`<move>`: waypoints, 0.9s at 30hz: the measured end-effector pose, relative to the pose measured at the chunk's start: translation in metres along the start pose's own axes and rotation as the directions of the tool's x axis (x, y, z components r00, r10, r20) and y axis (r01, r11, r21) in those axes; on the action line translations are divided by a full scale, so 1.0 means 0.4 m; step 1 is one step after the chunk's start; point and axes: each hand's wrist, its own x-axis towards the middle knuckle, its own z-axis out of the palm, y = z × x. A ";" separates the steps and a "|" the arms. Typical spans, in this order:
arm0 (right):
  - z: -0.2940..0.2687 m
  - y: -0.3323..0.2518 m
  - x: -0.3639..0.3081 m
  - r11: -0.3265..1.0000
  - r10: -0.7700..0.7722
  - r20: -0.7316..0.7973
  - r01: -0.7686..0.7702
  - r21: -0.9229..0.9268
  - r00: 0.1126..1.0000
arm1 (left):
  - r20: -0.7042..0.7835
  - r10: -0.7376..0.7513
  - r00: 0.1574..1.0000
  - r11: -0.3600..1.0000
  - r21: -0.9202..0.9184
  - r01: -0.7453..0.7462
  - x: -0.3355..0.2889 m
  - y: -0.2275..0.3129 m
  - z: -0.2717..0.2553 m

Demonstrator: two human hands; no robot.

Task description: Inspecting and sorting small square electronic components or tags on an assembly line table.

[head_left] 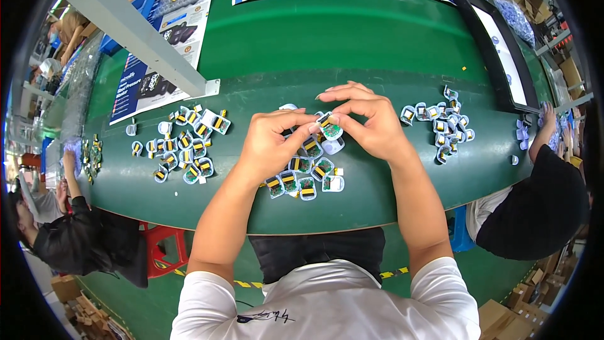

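Observation:
Between my two hands, above the middle of the green table, is a small light-blue plastic housing (331, 131) with a green circuit board and a yellow-and-black part in it. My left hand (272, 140) pinches its left side with thumb and forefinger. My right hand (371, 123) grips the right side with thumb and fingertips. Just below and partly hidden by my hands lies a cluster of similar housings (306, 188), several showing green boards with yellow-and-black parts. A plain whitish housing (333, 145) sits close under the held one.
More housings form a pile (185, 145) on the left and another pile (442, 124) on the right. A grey metal post (138, 31) stands at the left over printed sheets (165, 56). A black-framed light panel (500, 50) lies far right. People sit at both sides.

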 end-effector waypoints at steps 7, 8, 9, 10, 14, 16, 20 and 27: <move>0.015 0.005 -0.005 0.999 0.017 -0.016 -0.018 -0.050 1.000 | -0.014 -0.061 0.998 0.998 0.023 0.061 -0.003 0.005 -0.004; 0.014 0.005 -0.005 0.998 0.021 -0.023 -0.023 -0.058 1.000 | 0.002 -0.142 0.990 0.990 0.000 0.142 0.000 0.014 -0.006; 0.014 0.005 -0.006 0.997 0.026 -0.030 -0.028 -0.067 0.999 | 0.020 -0.222 0.975 0.975 -0.022 0.223 0.002 0.019 -0.007; 0.011 0.006 -0.006 0.997 0.026 -0.029 -0.028 -0.068 0.999 | 0.020 -0.223 0.975 0.975 -0.023 0.223 0.003 0.014 -0.006; 0.011 0.005 -0.003 0.996 0.017 -0.026 -0.019 -0.083 1.000 | 0.031 -0.084 0.996 0.996 0.002 0.084 0.001 -0.003 -0.011; 0.011 0.005 -0.005 0.996 0.019 -0.026 -0.021 -0.081 0.999 | 0.024 -0.028 0.999 0.999 0.039 0.027 0.001 -0.003 -0.010; 0.015 0.006 -0.005 0.997 0.023 -0.024 -0.025 -0.077 0.999 | 0.033 -0.071 0.997 0.997 0.017 0.071 0.000 -0.006 -0.012; 0.029 0.010 -0.009 0.997 0.006 -0.045 -0.009 -0.075 0.999 | 0.035 -0.204 0.978 0.979 -0.020 0.204 -0.006 -0.005 -0.013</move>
